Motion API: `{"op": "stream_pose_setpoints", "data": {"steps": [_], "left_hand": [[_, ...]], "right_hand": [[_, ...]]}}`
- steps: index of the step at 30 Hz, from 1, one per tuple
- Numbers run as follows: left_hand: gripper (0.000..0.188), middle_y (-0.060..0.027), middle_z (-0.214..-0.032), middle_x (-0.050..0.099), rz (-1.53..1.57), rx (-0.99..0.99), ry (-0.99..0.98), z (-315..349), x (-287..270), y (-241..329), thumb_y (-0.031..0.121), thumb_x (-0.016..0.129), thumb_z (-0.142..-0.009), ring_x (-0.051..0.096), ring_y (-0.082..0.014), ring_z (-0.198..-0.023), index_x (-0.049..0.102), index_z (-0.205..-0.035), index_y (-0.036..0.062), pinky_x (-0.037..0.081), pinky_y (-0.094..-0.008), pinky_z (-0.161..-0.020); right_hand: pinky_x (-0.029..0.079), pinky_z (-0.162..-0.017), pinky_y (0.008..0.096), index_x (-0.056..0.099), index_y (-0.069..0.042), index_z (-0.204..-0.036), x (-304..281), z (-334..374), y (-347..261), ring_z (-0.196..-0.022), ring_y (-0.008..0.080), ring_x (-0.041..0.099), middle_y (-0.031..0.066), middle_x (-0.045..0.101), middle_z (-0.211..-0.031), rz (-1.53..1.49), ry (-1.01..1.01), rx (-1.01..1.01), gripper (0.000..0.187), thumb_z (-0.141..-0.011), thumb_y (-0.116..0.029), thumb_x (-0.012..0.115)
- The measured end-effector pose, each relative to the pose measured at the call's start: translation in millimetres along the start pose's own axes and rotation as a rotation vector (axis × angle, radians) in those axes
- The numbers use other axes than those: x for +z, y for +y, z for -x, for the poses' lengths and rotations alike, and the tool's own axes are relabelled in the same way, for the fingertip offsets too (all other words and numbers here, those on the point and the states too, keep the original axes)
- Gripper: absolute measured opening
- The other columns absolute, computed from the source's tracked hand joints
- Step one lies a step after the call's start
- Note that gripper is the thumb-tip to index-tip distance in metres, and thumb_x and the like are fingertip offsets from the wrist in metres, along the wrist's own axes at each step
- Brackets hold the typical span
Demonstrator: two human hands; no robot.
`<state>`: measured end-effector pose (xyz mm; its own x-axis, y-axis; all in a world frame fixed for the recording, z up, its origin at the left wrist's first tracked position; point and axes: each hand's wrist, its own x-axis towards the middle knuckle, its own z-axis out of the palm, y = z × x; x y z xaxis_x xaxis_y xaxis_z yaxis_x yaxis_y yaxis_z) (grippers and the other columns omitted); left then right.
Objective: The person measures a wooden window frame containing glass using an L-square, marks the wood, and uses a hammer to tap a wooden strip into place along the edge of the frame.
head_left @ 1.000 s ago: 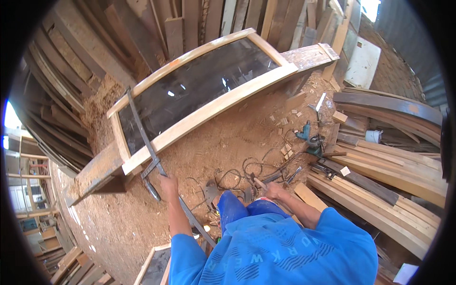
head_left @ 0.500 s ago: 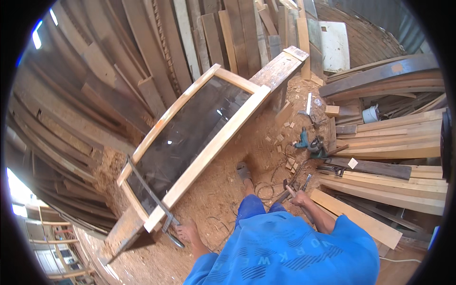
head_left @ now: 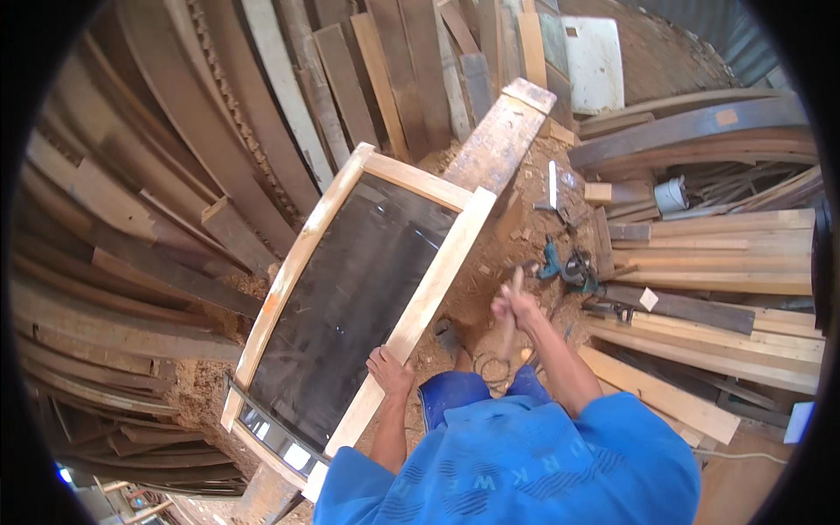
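Observation:
A pale wooden frame [head_left: 444, 267] with a dark glass-like panel [head_left: 350, 262] lies across a long wooden bench [head_left: 496, 144]. My left hand [head_left: 391, 371] grips the frame's right-hand rail, fingers curled over the inner edge. A bar clamp [head_left: 262, 409] spans the frame's near end; my left sleeve hides its handle end. To the right of the frame, my right hand [head_left: 518, 308] is raised and closed around the handle of what looks like a hammer [head_left: 507, 337]. Motion blurs this hand and the tool.
A green power tool [head_left: 560, 262] lies on the sawdust-covered floor with a cord nearby. Stacked boards [head_left: 717, 254] fill the right side. Planks [head_left: 236, 131] lean along the left and back. A white bucket [head_left: 672, 195] sits among the wood.
My left hand has left the clamp handle and moved up onto the frame's rail. My right hand has risen forward and left with the tool. The whole view has shifted.

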<state>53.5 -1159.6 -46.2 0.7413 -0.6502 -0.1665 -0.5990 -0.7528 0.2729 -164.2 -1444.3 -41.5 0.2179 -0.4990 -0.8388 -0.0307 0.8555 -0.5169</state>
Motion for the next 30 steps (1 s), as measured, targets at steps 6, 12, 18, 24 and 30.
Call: {"op": "stream_pose_setpoints", "data": {"steps": [6, 12, 18, 24, 30], "left_hand": [[0.066, -0.0163, -0.112, 0.048, 0.033, -0.01, -0.002, -11.3, -8.9, 23.4, 0.019, 0.089, -0.06, 0.046, -0.0379, -0.109, 0.054, -0.115, 0.0044, 0.04, -0.0474, -0.097], [0.062, -0.0161, -0.107, 0.049, 0.005, -0.001, 0.051, -17.0, -12.9, 19.8, 0.021, 0.089, -0.057, 0.047, -0.0374, -0.105, 0.056, -0.107, 0.005, 0.042, -0.0471, -0.091], [0.06, -0.0158, -0.104, 0.05, -0.017, 0.014, -0.003, -1.5, -24.5, 18.1, 0.022, 0.089, -0.056, 0.048, -0.0376, -0.103, 0.055, -0.102, 0.0057, 0.042, -0.0479, -0.088], [0.063, -0.0171, -0.109, 0.049, -0.049, 0.042, -0.126, 14.3, -16.0, 24.1, 0.029, 0.09, -0.06, 0.047, -0.0382, -0.106, 0.054, -0.106, 0.0043, 0.041, -0.0497, -0.091], [0.079, -0.024, -0.132, 0.046, 0.005, 0.035, -0.106, -41.7, -47.4, 56.2, 0.038, 0.08, -0.075, 0.04, -0.0433, -0.123, 0.045, -0.134, -0.0015, 0.032, -0.0545, -0.105]], "right_hand": [[0.057, -0.066, 0.045, 0.054, 0.007, -0.118, 91.7, -114.7, -1.1, -0.079, 0.025, 0.067, 0.0133, 0.067, -0.1, -0.285, 0.139, -0.173, 0.043, -0.096, -0.027, 0.069], [0.059, -0.084, 0.0493, 0.058, 0.011, -0.122, 112.8, -125.0, 14.2, -0.095, 0.0294, 0.069, 0.0182, 0.067, -0.116, -0.291, 0.145, -0.124, 0.045, -0.096, -0.024, 0.069], [0.058, -0.088, 0.0446, 0.059, 0.008, -0.123, 98.1, -72.1, 6.7, -0.097, 0.028, 0.069, 0.017, 0.067, -0.114, -0.144, 0.092, -0.066, 0.043, -0.095, -0.023, 0.069], [0.064, -0.075, 0.0443, 0.061, 0.002, -0.117, 39.7, -74.3, 21.0, -0.088, 0.0254, 0.072, 0.0144, 0.071, -0.103, -0.265, -0.015, -0.038, 0.033, -0.096, -0.022, 0.068], [0.055, -0.055, 0.0428, 0.065, 0.003, -0.098, -22.1, -76.8, -82.8, -0.062, 0.0261, 0.067, 0.013, 0.07, -0.083, 0.424, 0.372, -0.169, 0.03, -0.095, -0.026, 0.066]]}}
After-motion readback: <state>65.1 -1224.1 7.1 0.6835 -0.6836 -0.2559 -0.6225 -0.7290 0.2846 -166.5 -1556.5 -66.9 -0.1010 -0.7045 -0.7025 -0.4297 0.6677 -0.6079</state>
